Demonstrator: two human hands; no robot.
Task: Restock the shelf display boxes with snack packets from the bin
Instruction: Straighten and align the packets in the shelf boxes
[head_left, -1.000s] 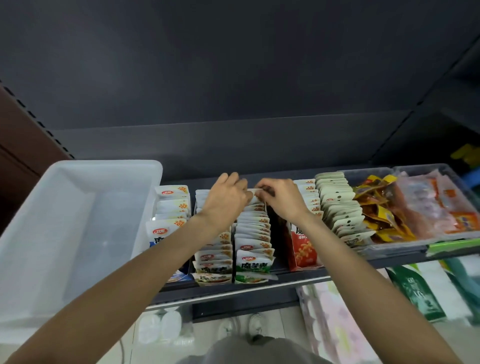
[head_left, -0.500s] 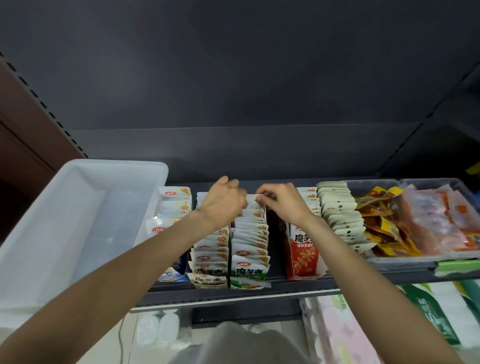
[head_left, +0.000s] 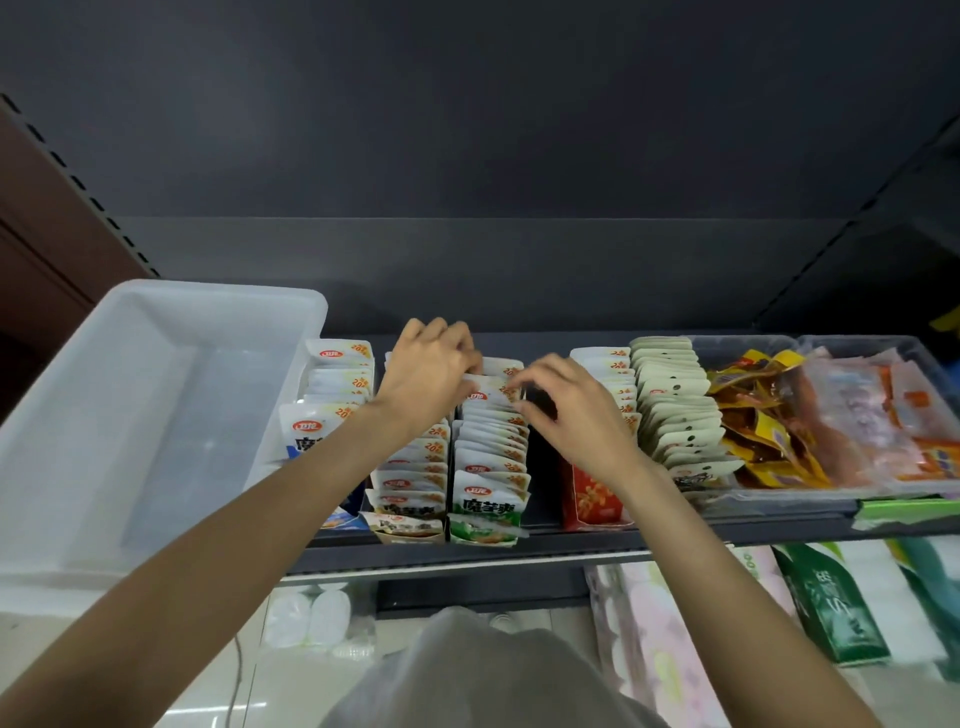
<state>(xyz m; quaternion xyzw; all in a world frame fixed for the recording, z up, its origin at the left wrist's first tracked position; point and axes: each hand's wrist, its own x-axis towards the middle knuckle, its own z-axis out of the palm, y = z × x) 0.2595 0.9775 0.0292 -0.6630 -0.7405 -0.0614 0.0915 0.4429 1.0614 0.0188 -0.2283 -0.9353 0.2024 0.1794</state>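
Four display boxes stand side by side on the dark shelf (head_left: 675, 535): a blue one (head_left: 337, 519), a brown one (head_left: 405, 527), a green one (head_left: 485, 530) and a red one (head_left: 592, 501). Each holds a row of upright white snack packets. Both hands meet at the back of the green box's row (head_left: 491, 447). My left hand (head_left: 431, 379) curls its fingers over the rearmost packets (head_left: 498, 371). My right hand (head_left: 566, 410) pinches the same packets' right edge between thumb and fingers. The white plastic bin (head_left: 156, 415) stands at the left, with no packets visible inside.
A row of pale green packets (head_left: 675, 410) stands right of the red box. A clear tub (head_left: 872, 491) at the right holds yellow and orange packets. The shelf's dark back wall rises close behind. Packaged goods lie on the lower shelf (head_left: 831, 608).
Both hands stay at the back of the green box's row, the fingers shifting slightly on the packets. The view has tilted, so the shelf sits lower in frame.
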